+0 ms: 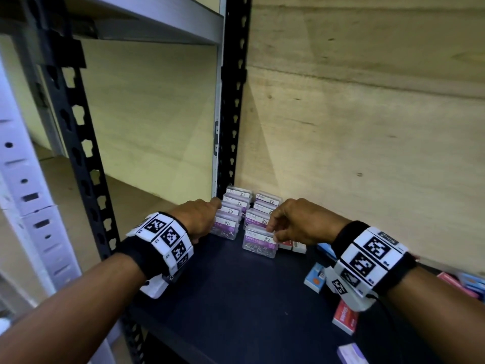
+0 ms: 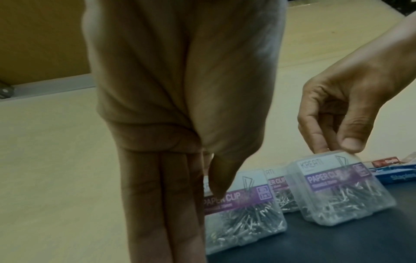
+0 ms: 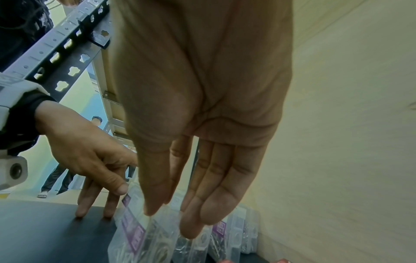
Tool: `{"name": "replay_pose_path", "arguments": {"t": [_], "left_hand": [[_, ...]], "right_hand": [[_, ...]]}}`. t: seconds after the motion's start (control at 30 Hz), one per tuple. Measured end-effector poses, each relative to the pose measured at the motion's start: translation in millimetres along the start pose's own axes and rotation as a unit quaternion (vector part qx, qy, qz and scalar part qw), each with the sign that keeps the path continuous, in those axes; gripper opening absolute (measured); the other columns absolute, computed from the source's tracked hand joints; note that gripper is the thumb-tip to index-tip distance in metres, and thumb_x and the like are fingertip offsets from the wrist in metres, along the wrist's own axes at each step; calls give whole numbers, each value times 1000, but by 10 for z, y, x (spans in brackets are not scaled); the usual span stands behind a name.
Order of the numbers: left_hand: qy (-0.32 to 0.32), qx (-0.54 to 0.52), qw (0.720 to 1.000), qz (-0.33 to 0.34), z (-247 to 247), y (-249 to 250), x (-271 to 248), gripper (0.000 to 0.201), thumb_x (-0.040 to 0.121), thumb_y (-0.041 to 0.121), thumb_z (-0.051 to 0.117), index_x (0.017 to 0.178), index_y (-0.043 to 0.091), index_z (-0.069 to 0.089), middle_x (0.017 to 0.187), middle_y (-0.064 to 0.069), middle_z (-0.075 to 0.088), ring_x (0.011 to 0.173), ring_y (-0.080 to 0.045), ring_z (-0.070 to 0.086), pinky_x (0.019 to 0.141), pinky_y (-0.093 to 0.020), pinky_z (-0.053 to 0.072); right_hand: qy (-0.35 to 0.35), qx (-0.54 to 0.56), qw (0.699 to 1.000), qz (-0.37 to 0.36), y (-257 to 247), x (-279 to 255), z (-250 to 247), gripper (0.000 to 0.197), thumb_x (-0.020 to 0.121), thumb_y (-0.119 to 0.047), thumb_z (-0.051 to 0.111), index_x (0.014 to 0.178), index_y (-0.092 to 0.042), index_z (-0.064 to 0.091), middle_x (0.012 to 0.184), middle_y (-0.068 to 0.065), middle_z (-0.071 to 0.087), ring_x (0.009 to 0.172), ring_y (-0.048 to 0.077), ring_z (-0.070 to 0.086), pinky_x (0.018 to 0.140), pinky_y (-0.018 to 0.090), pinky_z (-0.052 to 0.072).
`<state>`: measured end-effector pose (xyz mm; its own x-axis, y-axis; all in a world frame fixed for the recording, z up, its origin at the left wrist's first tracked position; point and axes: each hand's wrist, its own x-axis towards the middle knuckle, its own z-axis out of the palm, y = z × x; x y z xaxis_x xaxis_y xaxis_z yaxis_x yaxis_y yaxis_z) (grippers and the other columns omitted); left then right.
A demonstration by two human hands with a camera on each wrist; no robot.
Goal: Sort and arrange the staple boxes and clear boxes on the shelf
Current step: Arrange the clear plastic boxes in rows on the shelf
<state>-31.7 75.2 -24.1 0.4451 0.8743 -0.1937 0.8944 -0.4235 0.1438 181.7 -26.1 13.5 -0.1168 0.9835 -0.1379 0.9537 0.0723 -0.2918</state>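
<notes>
Both forearms are stretched forward, and a marker-covered band is worn on each wrist. The left hand (image 1: 197, 220) is held edge-on with its fingers (image 2: 157, 204) straight and pressed together, pointing downward. The right hand (image 1: 301, 222) is held palm down, with the fingers (image 2: 315, 135) and thumb bent downward so that the tips are pinched together over something.

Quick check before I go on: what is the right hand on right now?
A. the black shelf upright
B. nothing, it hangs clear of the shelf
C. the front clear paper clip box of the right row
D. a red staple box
C: the right hand has its fingertips and thumb on the top edge of the front clear paper clip box, which stands on the dark shelf.
</notes>
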Motion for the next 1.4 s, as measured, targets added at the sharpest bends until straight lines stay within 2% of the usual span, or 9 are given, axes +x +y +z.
{"name": "replay_pose_path", "arguments": {"t": [0.1, 0.27, 0.57, 0.87, 0.97, 1.07, 1.13, 1.33, 1.4], "left_hand": [[-1, -13, 1000, 12, -1, 3, -16, 52, 95, 2, 50, 130, 33, 28, 85, -4, 54, 62, -17, 61, 63, -31, 55], [-11, -47, 999, 5, -58, 5, -50, 42, 97, 4, 50, 118, 36, 32, 86, -8, 54, 60, -20, 61, 51, -27, 52], [-21, -45, 999, 2, -86, 13, -97, 43, 98, 4, 49, 126, 32, 32, 85, -8, 56, 62, -20, 61, 58, -29, 53], [12, 22, 999, 23, -389, 228, -467, 36, 101, 24, 46, 130, 34, 28, 78, -5, 58, 66, -23, 65, 71, -37, 56], [31, 77, 995, 62, -449, 512, -624, 34, 100, 37, 47, 130, 36, 31, 83, 2, 54, 70, -18, 56, 71, -36, 49], [39, 113, 987, 106, -456, 861, -713, 36, 96, 46, 50, 130, 41, 38, 112, 6, 58, 96, -18, 55, 86, -35, 47], [37, 123, 981, 146, -425, 1143, -753, 37, 93, 48, 51, 128, 41, 43, 122, 8, 60, 108, -18, 55, 93, -38, 47], [-37, 91, 952, 289, -228, 2014, -990, 39, 92, 50, 56, 127, 34, 51, 117, 8, 65, 103, -16, 59, 88, -27, 46], [-78, 81, 937, 330, -133, 2312, -1123, 41, 91, 51, 58, 127, 34, 52, 114, 10, 65, 101, -13, 60, 88, -26, 45]], "right_hand": [[1, 0, 1000, 1, 1, 21, 14, 15, 88, -23, 74, 103, -24, 71, 86, -12, 69, 86, 7, 68, 86, 28, 55], [8, -3, 1000, 1, -5, 73, 36, 16, 88, -24, 74, 104, -26, 71, 88, -11, 68, 86, 10, 68, 83, 27, 54], [9, 1, 1000, -5, -21, 156, 52, 18, 87, -23, 74, 104, -25, 70, 98, -7, 72, 84, 8, 65, 77, 23, 50], [0, -10, 1000, -23, 59, -133, -117, 36, 86, -31, 75, 121, -27, 65, 109, -7, 67, 98, 12, 64, 90, 28, 51], [0, -27, 1000, 0, 202, -391, -243, 35, 85, -31, 75, 119, -26, 67, 109, -9, 69, 93, 8, 63, 83, 24, 48], [-5, -33, 998, 44, 410, -712, -350, 37, 85, -34, 75, 120, -28, 65, 110, -9, 68, 95, 10, 62, 86, 26, 48], [-6, -39, 997, 72, 574, -983, -405, 38, 85, -36, 75, 120, -27, 65, 109, -9, 68, 95, 11, 62, 87, 26, 48], [2, -37, 986, 165, 1070, -1831, -491, 36, 83, -33, 76, 117, -26, 66, 102, -12, 70, 93, 11, 65, 90, 29, 50], [1, -41, 978, 203, 1222, -2185, -488, 35, 84, -31, 76, 117, -24, 66, 99, -9, 68, 92, 12, 63, 85, 26, 48]]}}
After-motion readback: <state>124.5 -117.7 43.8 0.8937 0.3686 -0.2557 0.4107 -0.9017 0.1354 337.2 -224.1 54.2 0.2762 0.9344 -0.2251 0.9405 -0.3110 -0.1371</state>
